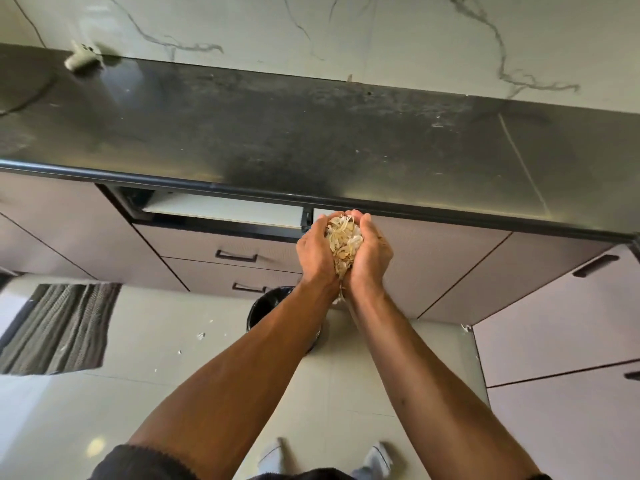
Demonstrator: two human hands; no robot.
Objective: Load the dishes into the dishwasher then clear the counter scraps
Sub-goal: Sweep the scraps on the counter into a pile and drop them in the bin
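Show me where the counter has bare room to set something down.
The black countertop is bare from the blurred white object at its far left to the right end. Crowded only below its edge, where both hands cup scraps over the bin.

A white marble-patterned wall (pixel 381 36) with grey veins rises behind a long, glossy black countertop (pixel 277 133). Below it run pale mauve cabinet fronts (pixel 450 265) with dark bar handles (pixel 237 256), one drawer (pixel 221 211) standing slightly open. The floor (pixel 104 410) is shiny cream tile, with a grey ribbed rug (pixel 59 327) at left.
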